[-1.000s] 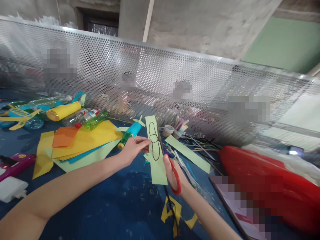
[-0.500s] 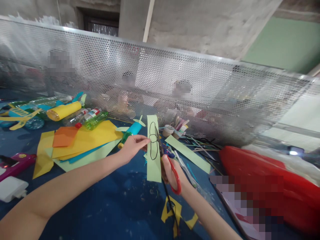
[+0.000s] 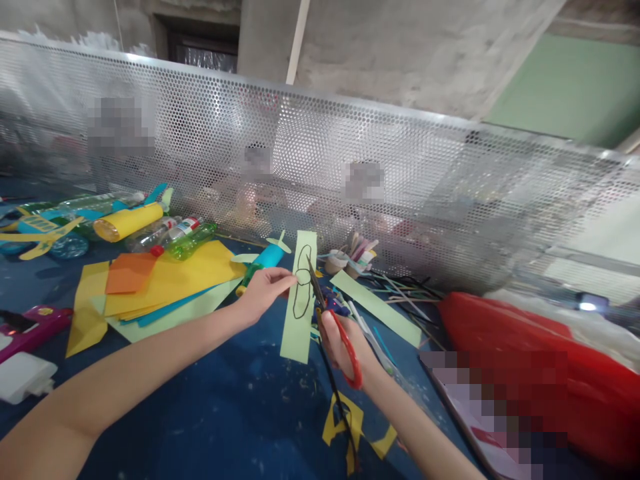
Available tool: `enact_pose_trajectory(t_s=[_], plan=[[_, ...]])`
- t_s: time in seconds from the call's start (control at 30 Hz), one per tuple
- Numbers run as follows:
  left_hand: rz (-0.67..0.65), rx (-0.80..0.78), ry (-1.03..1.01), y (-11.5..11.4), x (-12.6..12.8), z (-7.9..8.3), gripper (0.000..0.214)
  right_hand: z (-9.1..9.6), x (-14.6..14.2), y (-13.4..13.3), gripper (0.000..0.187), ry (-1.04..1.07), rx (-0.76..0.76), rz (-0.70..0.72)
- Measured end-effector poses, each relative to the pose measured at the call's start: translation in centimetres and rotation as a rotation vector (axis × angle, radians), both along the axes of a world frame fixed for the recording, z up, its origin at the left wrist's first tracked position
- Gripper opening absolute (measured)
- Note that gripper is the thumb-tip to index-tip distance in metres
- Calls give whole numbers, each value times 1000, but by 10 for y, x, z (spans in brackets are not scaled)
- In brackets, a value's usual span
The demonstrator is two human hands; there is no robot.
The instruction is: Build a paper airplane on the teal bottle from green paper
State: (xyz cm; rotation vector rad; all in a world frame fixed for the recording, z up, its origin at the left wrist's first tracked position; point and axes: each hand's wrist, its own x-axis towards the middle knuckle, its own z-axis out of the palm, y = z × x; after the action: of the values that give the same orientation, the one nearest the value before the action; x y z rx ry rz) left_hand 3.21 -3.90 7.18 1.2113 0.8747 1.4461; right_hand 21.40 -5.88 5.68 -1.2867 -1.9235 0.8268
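My left hand (image 3: pixel 263 292) pinches a light green paper strip (image 3: pixel 299 313) by its left edge and holds it upright above the blue table (image 3: pixel 225 413). A black outline of two loops is drawn on the strip. My right hand (image 3: pixel 345 343) grips red-handled scissors (image 3: pixel 334 320), fingers through the handle. The blades point up and touch the strip's right edge beside the drawn outline.
Yellow, orange and green paper sheets (image 3: pixel 165 283) lie at the left, with plastic bottles (image 3: pixel 180 237) and a yellow tube (image 3: pixel 127 222) behind them. Another green strip (image 3: pixel 375 307), sticks and tape rolls (image 3: pixel 350 257) lie ahead. A red bag (image 3: pixel 540 373) fills the right. A perforated metal screen (image 3: pixel 350 167) walls the far edge.
The green strip has tilted, its lower end swinging left and the whole strip shifting left. The scissors have moved up and left with it, blades staying at the strip's right edge.
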Motion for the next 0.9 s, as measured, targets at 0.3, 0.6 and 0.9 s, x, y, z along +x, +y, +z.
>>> enact_pose_trajectory(t_s=[0.3,0.6,0.9], plan=[[-79,-20,-52,1,-3,2,26,2,-4,-5,49,-11,-64,16],[-34,6,11,2,-3,1,19,7,-7,-10,48,-81,19,26],[-26,-36,-29,3,-3,0,18,1,-7,-12,46,2,-74,64]])
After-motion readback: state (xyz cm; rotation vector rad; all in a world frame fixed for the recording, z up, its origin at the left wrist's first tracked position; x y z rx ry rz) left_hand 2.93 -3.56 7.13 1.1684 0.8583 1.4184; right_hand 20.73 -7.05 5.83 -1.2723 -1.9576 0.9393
